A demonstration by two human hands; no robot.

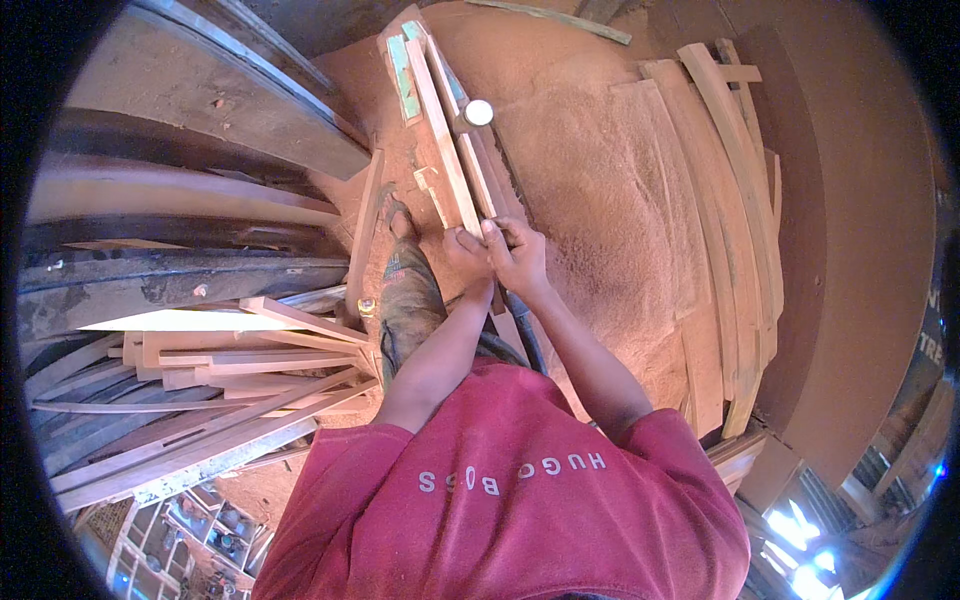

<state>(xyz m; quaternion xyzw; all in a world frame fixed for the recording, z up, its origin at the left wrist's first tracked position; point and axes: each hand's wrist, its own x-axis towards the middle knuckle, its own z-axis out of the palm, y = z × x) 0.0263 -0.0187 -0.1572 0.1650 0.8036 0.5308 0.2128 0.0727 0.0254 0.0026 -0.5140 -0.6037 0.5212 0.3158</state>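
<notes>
Two long, pale wooden strips run side by side away from me at the middle of the head view. My left hand is closed at the near end of the left wooden strip. Close against it, my right hand has its fingers curled and its thumb by the same end; the right wooden strip ends just beyond it. A white, round-topped object sits beside the strips' far half. Green-painted wood pieces lie at their far left. Below the strips, the support is mostly hidden.
Several cut wooden strips are piled at my left, under large boards. A small yellow tape measure lies by that pile. Sawdust covers the ground at right, bordered by long planks. A notched offcut lies near my foot.
</notes>
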